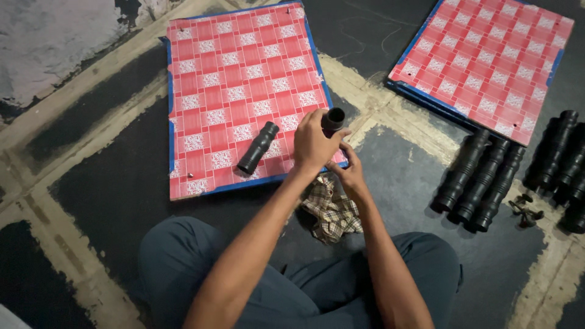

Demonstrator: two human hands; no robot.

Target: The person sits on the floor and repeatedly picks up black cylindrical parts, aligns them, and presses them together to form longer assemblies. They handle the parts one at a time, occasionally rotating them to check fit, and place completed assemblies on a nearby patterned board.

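Observation:
My left hand (314, 141) grips an upright black turned leg (333, 118) at the near right corner of a red-and-white patterned board (237, 73) with a blue edge. My right hand (349, 172) reaches under that same corner, fingers curled by the leg's base; what it holds is hidden. A second black leg (258, 147) lies flat on the board, just left of my left hand.
A second patterned board (487, 55) lies at the far right. Three black legs (478, 180) lie side by side right of my hands, more legs (560, 161) beyond, small screws (525, 210) between them. A checked cloth (332, 210) sits by my knees on the dark floor.

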